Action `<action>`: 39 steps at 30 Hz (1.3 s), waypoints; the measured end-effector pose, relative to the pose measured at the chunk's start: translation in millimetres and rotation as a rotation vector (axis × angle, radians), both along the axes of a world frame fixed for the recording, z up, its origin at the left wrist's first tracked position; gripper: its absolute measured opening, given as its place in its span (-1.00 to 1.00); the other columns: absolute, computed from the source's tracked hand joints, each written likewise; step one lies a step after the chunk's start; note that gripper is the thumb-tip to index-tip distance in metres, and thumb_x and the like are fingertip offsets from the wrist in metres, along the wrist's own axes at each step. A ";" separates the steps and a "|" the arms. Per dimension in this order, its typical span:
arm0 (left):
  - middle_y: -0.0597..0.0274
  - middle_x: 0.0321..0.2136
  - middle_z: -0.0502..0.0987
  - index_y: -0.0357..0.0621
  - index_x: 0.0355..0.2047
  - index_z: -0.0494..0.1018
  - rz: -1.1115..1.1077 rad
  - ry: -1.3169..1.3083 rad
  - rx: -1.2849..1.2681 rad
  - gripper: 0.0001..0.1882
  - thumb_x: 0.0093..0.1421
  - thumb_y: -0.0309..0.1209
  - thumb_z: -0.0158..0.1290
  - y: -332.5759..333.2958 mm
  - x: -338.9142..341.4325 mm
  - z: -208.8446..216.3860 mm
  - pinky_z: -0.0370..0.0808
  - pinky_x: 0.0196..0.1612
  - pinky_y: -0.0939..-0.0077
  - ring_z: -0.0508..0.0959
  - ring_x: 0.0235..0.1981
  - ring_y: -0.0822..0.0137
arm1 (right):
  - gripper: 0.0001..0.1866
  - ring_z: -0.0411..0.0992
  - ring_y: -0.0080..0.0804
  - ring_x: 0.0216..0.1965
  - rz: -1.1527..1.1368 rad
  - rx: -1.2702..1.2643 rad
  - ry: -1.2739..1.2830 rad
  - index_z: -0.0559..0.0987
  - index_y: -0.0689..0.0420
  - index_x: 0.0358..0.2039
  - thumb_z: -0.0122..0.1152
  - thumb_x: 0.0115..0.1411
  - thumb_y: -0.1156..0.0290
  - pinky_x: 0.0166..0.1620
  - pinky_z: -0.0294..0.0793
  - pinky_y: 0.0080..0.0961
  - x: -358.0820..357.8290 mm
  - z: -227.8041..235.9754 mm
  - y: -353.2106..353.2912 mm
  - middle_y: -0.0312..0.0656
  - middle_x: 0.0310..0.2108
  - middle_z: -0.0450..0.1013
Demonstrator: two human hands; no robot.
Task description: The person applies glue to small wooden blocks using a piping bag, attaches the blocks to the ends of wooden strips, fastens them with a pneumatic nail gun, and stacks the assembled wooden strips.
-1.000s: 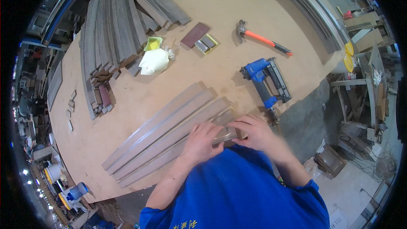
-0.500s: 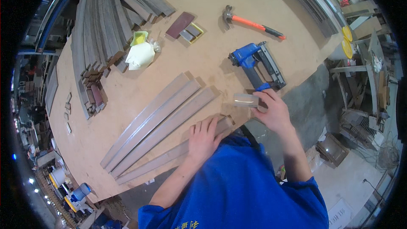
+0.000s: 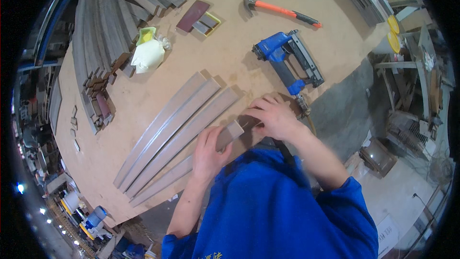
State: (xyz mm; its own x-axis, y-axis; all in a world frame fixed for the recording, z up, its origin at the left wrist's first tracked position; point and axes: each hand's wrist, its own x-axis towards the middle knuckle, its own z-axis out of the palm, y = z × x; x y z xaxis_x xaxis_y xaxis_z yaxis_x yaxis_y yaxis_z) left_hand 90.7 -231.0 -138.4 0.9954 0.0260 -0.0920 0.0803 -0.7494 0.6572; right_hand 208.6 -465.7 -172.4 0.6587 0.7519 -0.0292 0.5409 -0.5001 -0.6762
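You stand over a tan surface (image 3: 225, 50), with a pile of grey strips (image 3: 98, 29) at ten o'clock in your view. A fan of curved brown slats (image 3: 179, 136) lies around nine o'clock, and the nearest slat (image 3: 167, 179) stretches toward eight o'clock from your left hand. Your blue nail gun (image 3: 282, 60) rests at twelve o'clock from your right hand, the orange-handled hammer (image 3: 282, 9) beyond it. Your left hand (image 3: 207, 153) has its fingers and thumb pinching the nearest slat by its end. Your right hand (image 3: 275, 119) has bent fingers pinching a short brown piece, mostly hidden, just beside that end; you can't tell whether the two touch. A white bag (image 3: 148, 56) sits at ten o'clock, and a dark red block (image 3: 193, 14) at eleven, against a small yellow box (image 3: 213, 29).
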 end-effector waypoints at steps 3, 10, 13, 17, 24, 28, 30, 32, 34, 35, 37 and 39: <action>0.04 -0.03 0.52 -0.18 0.08 0.52 -0.019 -0.006 0.030 -0.45 0.04 -0.38 0.35 -5.8 1.8 -6.6 0.54 0.04 0.19 0.53 -0.01 -0.02 | -0.46 0.41 -0.12 0.06 -0.007 -0.022 0.032 0.62 -0.06 -0.03 0.52 -0.11 0.35 0.13 0.46 -0.15 4.8 -1.1 -3.8 -0.26 -0.08 0.47; -0.02 -0.04 0.53 -0.24 0.04 0.53 -0.087 -0.032 0.082 -0.46 0.03 -0.38 0.37 -20.0 8.2 -21.1 0.49 0.10 0.15 0.53 0.01 -0.03 | -0.45 0.41 -0.15 0.06 -0.013 -0.017 0.054 0.62 -0.09 -0.02 0.52 -0.10 0.36 0.12 0.45 -0.15 3.6 -3.2 -3.0 -0.28 -0.09 0.46; -0.01 -0.04 0.53 -0.23 0.04 0.54 -0.100 -0.044 0.095 -0.46 0.03 -0.37 0.38 -22.5 12.6 -19.6 0.47 0.12 0.13 0.51 0.02 -0.03 | -0.45 0.41 -0.16 0.05 -0.020 0.015 0.039 0.62 -0.08 -0.01 0.53 -0.10 0.36 0.12 0.43 -0.16 2.7 -6.3 -4.7 -0.29 -0.08 0.46; -0.01 -0.04 0.53 -0.22 0.05 0.54 -0.117 -0.030 0.096 -0.45 0.04 -0.36 0.38 -21.9 16.0 -19.9 0.46 0.13 0.12 0.50 0.03 -0.03 | -0.41 0.41 -0.18 0.06 -0.007 0.031 0.067 0.63 -0.08 0.03 0.54 -0.10 0.35 0.13 0.42 -0.15 4.5 -9.5 -5.4 -0.31 -0.08 0.47; 0.01 -0.08 0.52 -0.21 0.05 0.54 -0.136 -0.030 0.121 -0.44 0.03 -0.34 0.40 -21.6 19.5 -22.4 0.47 0.08 0.13 0.50 -0.02 -0.03 | -0.39 0.41 -0.19 0.07 0.000 0.033 0.103 0.63 -0.08 0.05 0.54 -0.11 0.35 0.14 0.43 -0.18 8.5 -6.6 -5.4 -0.32 -0.08 0.49; 0.02 -0.14 0.50 -0.21 0.03 0.54 -0.154 -0.033 0.152 -0.45 0.03 -0.32 0.40 -20.8 19.9 -24.2 0.47 0.02 0.12 0.50 -0.07 -0.01 | -0.40 0.41 -0.19 0.06 0.007 0.020 0.090 0.63 -0.08 0.04 0.53 -0.10 0.34 0.14 0.44 -0.20 10.1 -8.9 -4.9 -0.32 -0.09 0.50; 0.03 -0.16 0.50 -0.21 0.03 0.54 -0.161 -0.020 0.166 -0.45 0.03 -0.32 0.40 -21.4 21.1 -23.6 0.46 0.01 0.12 0.50 -0.08 -0.01 | -0.41 0.42 -0.20 0.06 0.019 0.014 0.087 0.63 -0.08 0.03 0.53 -0.10 0.34 0.14 0.43 -0.19 10.7 -8.7 -4.7 -0.33 -0.08 0.50; 0.03 -0.18 0.49 -0.21 0.03 0.54 -0.172 -0.008 0.180 -0.45 0.03 -0.32 0.40 -22.6 22.2 -23.6 0.46 0.00 0.12 0.50 -0.10 -0.01 | -0.43 0.42 -0.20 0.05 -0.004 0.018 0.065 0.63 -0.08 0.02 0.53 -0.09 0.33 0.14 0.43 -0.18 7.2 -11.7 -5.8 -0.33 -0.08 0.50; 0.04 -0.21 0.48 -0.20 0.03 0.54 -0.170 -0.021 0.220 -0.45 0.03 -0.31 0.40 -21.8 22.5 -23.9 0.46 -0.03 0.12 0.50 -0.12 0.00 | -0.44 0.42 -0.20 0.05 -0.022 0.027 0.043 0.63 -0.08 0.02 0.52 -0.08 0.32 0.14 0.43 -0.16 1.2 -11.6 -5.2 -0.32 -0.08 0.50; 0.04 -0.21 0.48 -0.20 0.03 0.54 -0.177 -0.019 0.223 -0.45 0.03 -0.31 0.40 -22.2 22.1 -23.8 0.46 -0.03 0.12 0.50 -0.12 0.00 | -0.47 0.42 -0.21 0.05 -0.098 -0.012 0.028 0.64 -0.09 0.01 0.51 -0.05 0.30 0.12 0.42 -0.14 -7.3 -7.5 -6.2 -0.33 -0.09 0.50; 0.05 -0.22 0.49 -0.20 0.03 0.54 -0.160 -0.010 0.245 -0.45 0.03 -0.31 0.40 -23.1 21.3 -23.5 0.46 -0.04 0.13 0.50 -0.13 0.00 | -0.49 0.42 -0.21 0.04 -0.178 -0.048 0.017 0.64 -0.09 0.01 0.49 -0.02 0.29 0.09 0.41 -0.12 -27.7 -2.4 -7.9 -0.33 -0.10 0.51; 0.05 -0.22 0.49 -0.21 0.03 0.54 -0.173 -0.013 0.249 -0.45 0.03 -0.31 0.40 -23.7 22.0 -23.8 0.46 -0.04 0.13 0.51 -0.13 0.00 | -0.56 0.42 -0.22 0.00 -0.359 -0.083 0.054 0.65 -0.09 -0.02 0.46 0.04 0.26 0.02 0.39 -0.12 -51.0 1.0 -10.4 -0.35 -0.13 0.52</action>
State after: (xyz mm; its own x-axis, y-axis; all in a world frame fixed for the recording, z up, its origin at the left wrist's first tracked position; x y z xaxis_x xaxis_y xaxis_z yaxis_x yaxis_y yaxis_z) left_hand 112.7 -254.6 -162.2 0.9881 -0.1238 -0.0911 -0.0699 -0.8896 0.4513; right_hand 157.6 -476.1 -171.4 0.8759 0.4666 -0.1226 0.2854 -0.7062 -0.6480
